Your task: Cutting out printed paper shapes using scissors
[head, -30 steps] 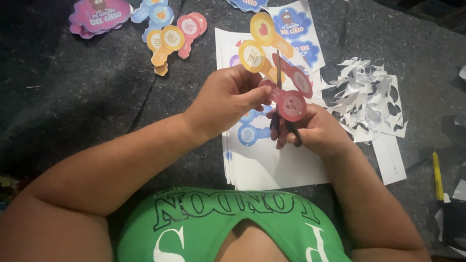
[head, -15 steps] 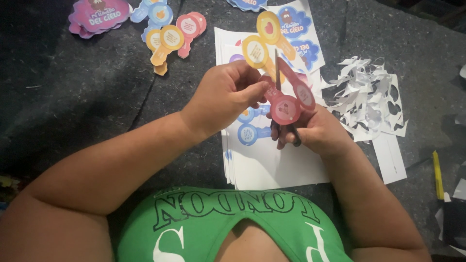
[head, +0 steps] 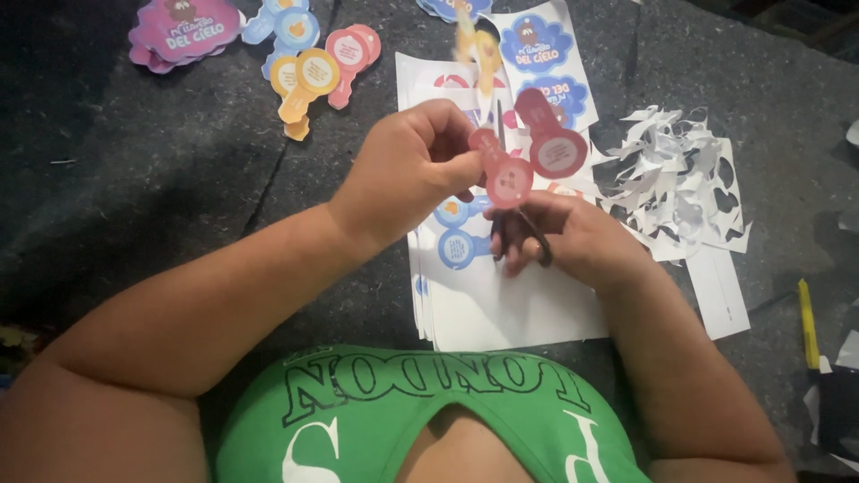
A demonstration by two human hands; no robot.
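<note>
Two hands are held over a stack of white printed sheets (head: 501, 300) near the middle of the dark table (head: 161, 179). Red key-shaped cutouts (head: 528, 156) are pinched in the left hand (head: 407, 174); black-handled scissors (head: 519, 234) are gripped by the right hand (head: 573, 237), blade upright between them.

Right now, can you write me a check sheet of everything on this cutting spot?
Surface: dark grey felt-like mat, wrinkled.
Job's things: pink key-shaped paper cutouts held up; scissors with dark handles; stack of printed white sheets under the hands.
Clutter: finished coloured cutouts top left; pink cloud-shaped labels; pile of white paper scraps on the right; yellow pencil-like stick.
Grippers: left hand pinches the cutouts; right hand grips the scissors.
Cables: nothing seen.
Surroundings: the person's green shirt at the bottom.
</note>
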